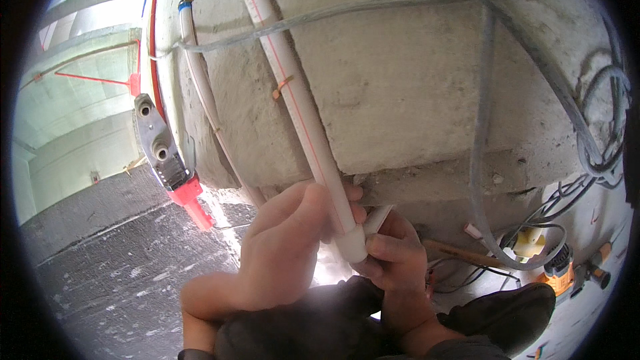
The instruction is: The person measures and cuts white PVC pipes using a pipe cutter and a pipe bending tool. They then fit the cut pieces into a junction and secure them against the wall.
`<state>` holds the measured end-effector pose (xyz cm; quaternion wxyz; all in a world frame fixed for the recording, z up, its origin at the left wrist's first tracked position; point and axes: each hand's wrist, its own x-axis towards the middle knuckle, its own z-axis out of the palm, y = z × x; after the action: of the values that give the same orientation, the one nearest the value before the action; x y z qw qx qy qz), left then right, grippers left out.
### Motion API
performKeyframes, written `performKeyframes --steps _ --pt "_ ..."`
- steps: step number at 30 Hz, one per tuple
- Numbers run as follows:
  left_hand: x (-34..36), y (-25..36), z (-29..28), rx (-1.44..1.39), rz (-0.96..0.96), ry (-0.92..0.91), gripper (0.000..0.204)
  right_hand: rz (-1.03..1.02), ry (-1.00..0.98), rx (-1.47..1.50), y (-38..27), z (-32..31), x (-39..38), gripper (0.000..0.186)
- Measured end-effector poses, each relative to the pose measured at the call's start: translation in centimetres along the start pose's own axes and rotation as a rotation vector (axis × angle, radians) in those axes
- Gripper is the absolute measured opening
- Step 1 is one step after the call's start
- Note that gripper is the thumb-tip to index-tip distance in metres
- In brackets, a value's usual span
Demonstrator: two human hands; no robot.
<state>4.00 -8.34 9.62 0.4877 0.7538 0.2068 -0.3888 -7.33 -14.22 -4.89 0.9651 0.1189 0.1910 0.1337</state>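
Note:
A long white plastic pipe (308, 127) with a thin red stripe slants down along the concrete wall. My left hand (283, 243) is closed around it close to its lower end, with fingertips showing on the far side. A white elbow fitting (351, 247) sits on that end. My right hand (403, 260) grips the fitting between thumb and fingers. A short white piece (379, 220) shows between the fitting and my right fingers. How deep the pipe sits in the fitting is hidden.
At left, a red-handled pipe welding iron (160, 150) has grey heating sockets. A thinner white pipe (200, 80) runs beside the main one. Grey cable (483, 127) hangs across the wall at right. An orange power tool (559, 270) lies near my black shoe (507, 317).

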Motion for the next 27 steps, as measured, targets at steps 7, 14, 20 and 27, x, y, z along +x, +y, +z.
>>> performKeyframes --steps 7,14,20,27 --pt "0.0 0.2 -0.1 -0.043 -0.054 -0.006 0.045 -0.063 -0.036 0.019 0.9 -0.6 0.2 0.063" --pt "0.2 -0.2 -0.4 -0.078 -0.043 -0.04 0.046 -0.026 -0.073 -0.119 0.1 -1.5 -0.1 0.044" --pt "0.2 -1.6 -0.5 -0.161 0.032 -0.042 0.042 -0.101 0.044 -0.124 0.7 -0.1 -0.4 0.045" --pt "0.6 -6.7 -2.9 -0.085 0.496 -0.247 0.058 -0.167 0.069 -0.333 1.1 -1.4 -0.6 0.036"
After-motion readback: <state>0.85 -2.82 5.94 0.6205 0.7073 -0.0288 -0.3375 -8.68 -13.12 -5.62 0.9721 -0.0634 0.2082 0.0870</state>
